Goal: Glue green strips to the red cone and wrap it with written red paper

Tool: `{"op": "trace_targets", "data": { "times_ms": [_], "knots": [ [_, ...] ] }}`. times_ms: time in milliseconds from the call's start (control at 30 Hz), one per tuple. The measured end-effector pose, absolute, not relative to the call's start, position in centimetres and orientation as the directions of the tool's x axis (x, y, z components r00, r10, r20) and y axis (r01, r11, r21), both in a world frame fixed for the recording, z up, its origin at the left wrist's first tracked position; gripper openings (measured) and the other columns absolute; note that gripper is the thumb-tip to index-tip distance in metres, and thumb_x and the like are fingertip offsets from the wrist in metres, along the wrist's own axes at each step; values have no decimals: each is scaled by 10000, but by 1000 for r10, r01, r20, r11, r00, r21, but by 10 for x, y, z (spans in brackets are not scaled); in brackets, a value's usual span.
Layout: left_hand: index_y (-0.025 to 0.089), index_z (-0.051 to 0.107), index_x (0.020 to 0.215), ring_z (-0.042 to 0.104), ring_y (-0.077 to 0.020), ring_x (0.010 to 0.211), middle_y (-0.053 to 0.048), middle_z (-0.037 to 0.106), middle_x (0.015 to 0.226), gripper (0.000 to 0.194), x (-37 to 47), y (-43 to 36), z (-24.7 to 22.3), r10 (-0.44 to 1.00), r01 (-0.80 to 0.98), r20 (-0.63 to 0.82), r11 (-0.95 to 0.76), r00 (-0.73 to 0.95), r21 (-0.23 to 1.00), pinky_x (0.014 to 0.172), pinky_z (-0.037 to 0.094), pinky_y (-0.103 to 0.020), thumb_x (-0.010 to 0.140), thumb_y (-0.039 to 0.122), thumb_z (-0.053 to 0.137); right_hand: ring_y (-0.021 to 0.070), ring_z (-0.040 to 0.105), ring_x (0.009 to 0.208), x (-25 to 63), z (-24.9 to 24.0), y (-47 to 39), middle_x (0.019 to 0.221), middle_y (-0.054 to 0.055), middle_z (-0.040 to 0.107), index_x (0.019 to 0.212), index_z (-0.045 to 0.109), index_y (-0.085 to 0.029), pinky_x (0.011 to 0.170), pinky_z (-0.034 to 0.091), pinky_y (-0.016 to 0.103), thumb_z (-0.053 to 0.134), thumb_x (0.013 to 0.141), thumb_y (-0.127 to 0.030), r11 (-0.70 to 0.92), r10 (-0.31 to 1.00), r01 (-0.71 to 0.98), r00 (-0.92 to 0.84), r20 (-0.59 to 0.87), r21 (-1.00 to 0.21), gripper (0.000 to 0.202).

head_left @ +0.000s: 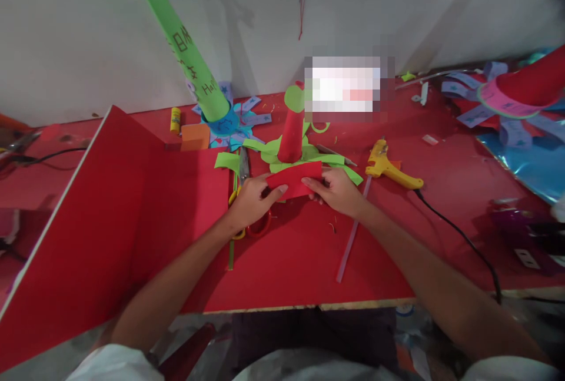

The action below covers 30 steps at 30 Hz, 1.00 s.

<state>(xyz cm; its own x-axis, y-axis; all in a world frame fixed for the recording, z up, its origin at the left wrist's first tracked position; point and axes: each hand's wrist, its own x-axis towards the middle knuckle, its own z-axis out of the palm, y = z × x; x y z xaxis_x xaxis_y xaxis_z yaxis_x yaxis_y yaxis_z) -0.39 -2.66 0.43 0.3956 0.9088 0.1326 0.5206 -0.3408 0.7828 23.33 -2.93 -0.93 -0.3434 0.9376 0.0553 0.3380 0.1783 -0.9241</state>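
A small red paper piece is stretched between my two hands, above the red table. My left hand pinches its left end, thumb on top. Its right end is held by my right hand, with the thumb on the front and fingers behind. Just beyond the paper stands a red cone on green petal shapes. Scissors with red handles lie beside my left hand, partly hidden by it.
A yellow glue gun with a black cord and a clear glue stick lie at right. A tall green paper tube stands behind. Large red sheets rise at left. A pink-collared red cone stands at far right.
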Motion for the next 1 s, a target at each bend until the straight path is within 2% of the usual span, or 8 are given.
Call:
{"op": "trace_targets", "data": {
  "times_ms": [133, 333, 500, 600, 667, 800, 900, 1000],
  "knots": [
    [149, 738, 934, 611, -135, 691, -24, 713, 818, 285, -4, -25, 5, 875, 495, 177, -409, 450, 767, 640, 434, -244, 984, 373, 568, 126, 592, 476, 231, -10, -31, 612, 19, 646, 706, 602, -190, 516, 468, 266, 538, 977, -647, 174, 945, 297, -319, 75, -939, 535],
    [167, 632, 698, 543, -106, 592, 15, 648, 669, 332, -3, -24, 6, 874, 476, 163, -396, 458, 786, 588, 380, -233, 977, 342, 585, 122, 579, 469, 229, -10, -30, 614, 28, 651, 690, 589, -192, 482, 461, 260, 549, 968, -644, 145, 961, 255, -268, 74, -956, 533],
    [184, 567, 684, 496, -103, 550, 36, 577, 600, 324, -3, -25, 6, 900, 485, 145, -351, 412, 801, 570, 366, -237, 979, 320, 566, 129, 592, 468, 229, -12, -30, 611, 46, 666, 674, 612, -184, 476, 461, 260, 531, 974, -650, 143, 963, 301, -261, 63, -943, 561],
    [189, 545, 672, 470, -101, 538, 38, 536, 594, 369, -5, -25, 3, 919, 484, 159, -329, 360, 811, 552, 350, -243, 996, 364, 552, 133, 591, 462, 229, -11, -30, 609, 54, 680, 702, 633, -176, 467, 458, 259, 535, 964, -662, 103, 964, 311, -266, 17, -945, 561],
    [191, 563, 737, 505, -105, 573, 30, 555, 645, 360, -6, -25, 2, 935, 419, 166, -293, 313, 859, 560, 377, -237, 1013, 420, 537, 135, 586, 466, 229, -9, -30, 610, 55, 686, 721, 644, -173, 473, 451, 262, 542, 965, -641, 106, 958, 323, -286, 10, -940, 538],
    [200, 612, 911, 547, -103, 614, 18, 598, 739, 342, -5, -26, 3, 952, 288, 214, -273, 219, 918, 573, 436, -220, 1010, 521, 548, 153, 591, 526, 228, -5, -31, 600, 53, 667, 650, 616, -183, 529, 443, 283, 552, 971, -589, 197, 940, 383, -334, 64, -902, 521],
    [200, 620, 906, 539, -99, 580, 20, 599, 695, 360, -4, -25, 4, 950, 303, 256, -300, 177, 905, 556, 441, -220, 1003, 541, 556, 160, 558, 556, 227, -3, -33, 566, 32, 608, 610, 578, -195, 561, 422, 297, 557, 971, -588, 238, 935, 409, -342, 94, -881, 534],
    [197, 622, 889, 525, -97, 530, 31, 582, 628, 357, -5, -24, 3, 949, 339, 242, -301, 204, 891, 526, 423, -223, 1009, 524, 545, 162, 521, 615, 228, 0, -35, 610, 18, 570, 652, 568, -197, 595, 395, 300, 538, 986, -576, 293, 938, 397, -294, 182, -870, 506]
  ]
}}
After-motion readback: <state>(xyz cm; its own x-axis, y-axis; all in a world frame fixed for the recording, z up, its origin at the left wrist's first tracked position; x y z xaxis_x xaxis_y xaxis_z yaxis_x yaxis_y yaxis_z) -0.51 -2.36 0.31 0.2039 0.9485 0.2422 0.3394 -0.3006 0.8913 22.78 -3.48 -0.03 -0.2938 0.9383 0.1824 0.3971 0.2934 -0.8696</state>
